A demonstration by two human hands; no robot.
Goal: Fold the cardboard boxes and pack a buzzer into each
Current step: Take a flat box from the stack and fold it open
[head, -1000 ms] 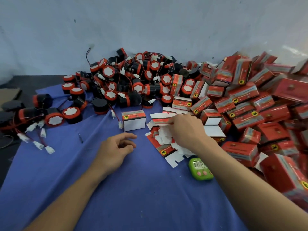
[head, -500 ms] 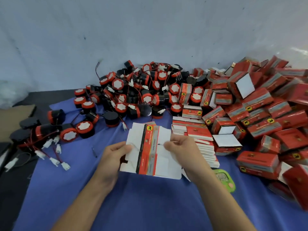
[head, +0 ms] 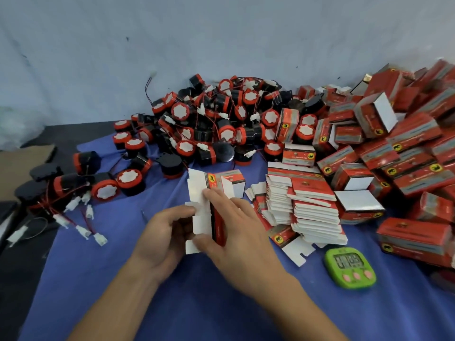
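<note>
Both hands hold one flat red-and-white cardboard box blank (head: pixel 200 217) above the blue cloth, bent partway along its creases with its white flaps to the left. My left hand (head: pixel 162 237) grips its left white side. My right hand (head: pixel 234 232) grips the red side, thumb at the lower edge. A pile of red-and-black buzzers (head: pixel 209 124) with wires lies behind. A stack of flat box blanks (head: pixel 305 207) sits to the right. One folded box (head: pixel 232 182) stands just beyond the hands.
A large heap of folded red boxes (head: pixel 394 156) fills the right side. A green timer (head: pixel 349 267) lies on the blue cloth (head: pixel 123 279) at right front. Loose buzzers with white connectors (head: pixel 81 230) lie at the left. A pale wall stands behind.
My right hand took a flat blank from the stack and brought it to my left hand. Both hands have since bent the open blank into a narrower, partly folded shape.
</note>
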